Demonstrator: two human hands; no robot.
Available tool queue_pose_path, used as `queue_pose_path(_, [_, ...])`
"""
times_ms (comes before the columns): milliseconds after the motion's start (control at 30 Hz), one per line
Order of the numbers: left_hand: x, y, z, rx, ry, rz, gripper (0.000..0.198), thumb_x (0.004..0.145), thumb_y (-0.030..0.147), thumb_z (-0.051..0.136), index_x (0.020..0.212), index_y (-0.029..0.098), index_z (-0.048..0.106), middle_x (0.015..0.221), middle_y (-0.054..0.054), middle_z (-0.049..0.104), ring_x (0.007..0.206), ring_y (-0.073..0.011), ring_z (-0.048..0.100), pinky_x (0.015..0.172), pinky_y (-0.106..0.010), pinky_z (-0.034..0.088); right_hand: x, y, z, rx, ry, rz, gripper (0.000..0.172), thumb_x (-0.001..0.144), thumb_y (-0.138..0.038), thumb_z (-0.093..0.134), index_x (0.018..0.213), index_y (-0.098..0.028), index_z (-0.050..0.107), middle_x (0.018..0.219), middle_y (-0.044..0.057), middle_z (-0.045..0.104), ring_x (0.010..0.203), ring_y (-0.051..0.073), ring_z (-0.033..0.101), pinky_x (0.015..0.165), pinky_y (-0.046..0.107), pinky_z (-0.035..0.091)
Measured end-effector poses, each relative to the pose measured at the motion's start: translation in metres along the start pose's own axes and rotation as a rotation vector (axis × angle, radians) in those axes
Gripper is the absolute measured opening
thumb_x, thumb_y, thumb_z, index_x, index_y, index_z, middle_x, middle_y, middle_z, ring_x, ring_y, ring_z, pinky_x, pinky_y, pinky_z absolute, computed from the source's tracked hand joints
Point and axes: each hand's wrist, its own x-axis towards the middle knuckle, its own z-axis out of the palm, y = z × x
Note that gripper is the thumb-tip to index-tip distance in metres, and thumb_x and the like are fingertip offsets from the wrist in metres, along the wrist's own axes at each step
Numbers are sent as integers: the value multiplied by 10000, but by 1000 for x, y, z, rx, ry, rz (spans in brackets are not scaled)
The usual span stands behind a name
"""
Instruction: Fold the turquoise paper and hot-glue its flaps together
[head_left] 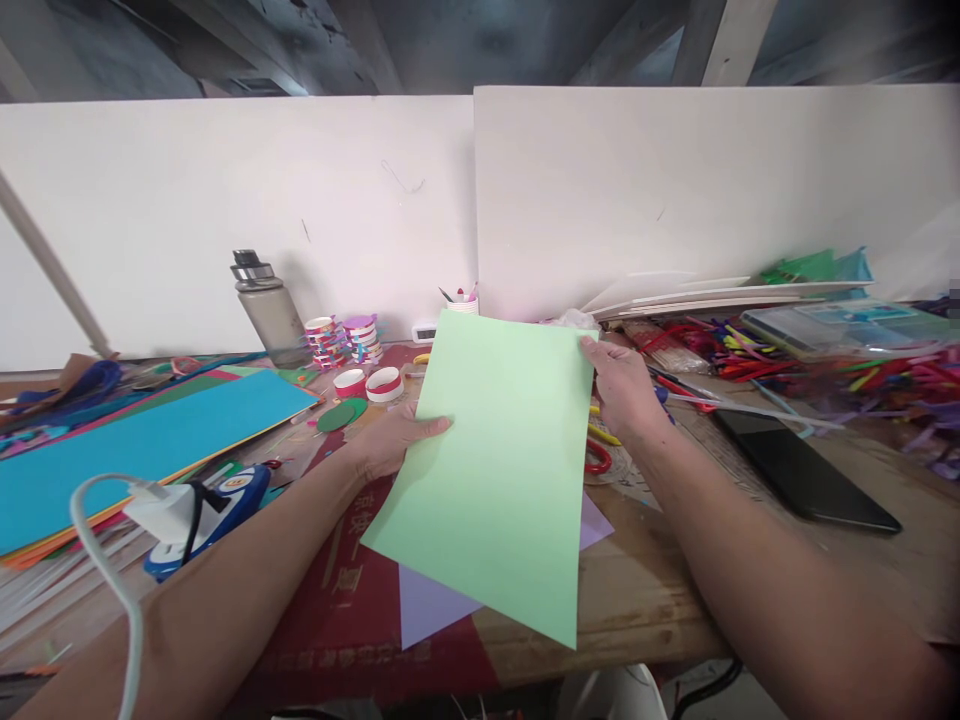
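Both of my hands hold up a light green sheet of paper (499, 460) above the wooden table (645, 590). My left hand (394, 440) grips its left edge with the thumb on top. My right hand (622, 385) pinches the upper right corner. Under the green sheet a lilac sheet (427, 605) lies flat on a red printed mat (337, 610). Red-handled scissors (598, 458) lie just below my right hand, partly hidden by the paper.
A stack of coloured card with a blue top sheet (142, 440) lies at left, near a white charger and cable (161, 505). A grey bottle (268, 310), tape rolls (375, 383) and a pen cup (461, 300) stand at the back. A black tablet (802, 470) and coloured sticks (750, 350) lie at right.
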Motion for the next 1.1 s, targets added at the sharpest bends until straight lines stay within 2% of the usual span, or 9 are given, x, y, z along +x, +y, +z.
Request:
queue_pose_path(267, [1,-1,-1,7,-39,18,457,667,203,818,1101,164,679,1098,-135,709,826,-263,723,818,-395,560,1,1,-2,-14,0,-16,323,656,-507,712,730,-197,663,736,37,720,684,223,666,576,307,518])
queue_pose_path(567, [1,-1,0,28,-28,14,408,678,212,810,1063,148,692,1007,-123,737,810,-250,722,805,-379,562,0,2,-2,13,-7,-27,304,665,-480,705,758,-193,664,748,35,721,670,212,660,578,298,511])
queue_pose_path(800, [2,-3,-1,26,-7,52,520,663,217,823,1151,172,650,1132,-135,696,870,-271,716,816,-402,562,1,2,-3,-44,10,-52,352,667,-527,691,776,-194,655,764,38,718,660,207,647,548,291,487])
queue_pose_path(1100, [1,-2,3,0,27,60,504,668,193,815,1148,197,662,1160,-115,685,863,-260,719,819,-388,563,-1,1,-1,26,25,-62,348,664,-510,699,835,-208,667,769,22,717,635,194,639,561,294,493])
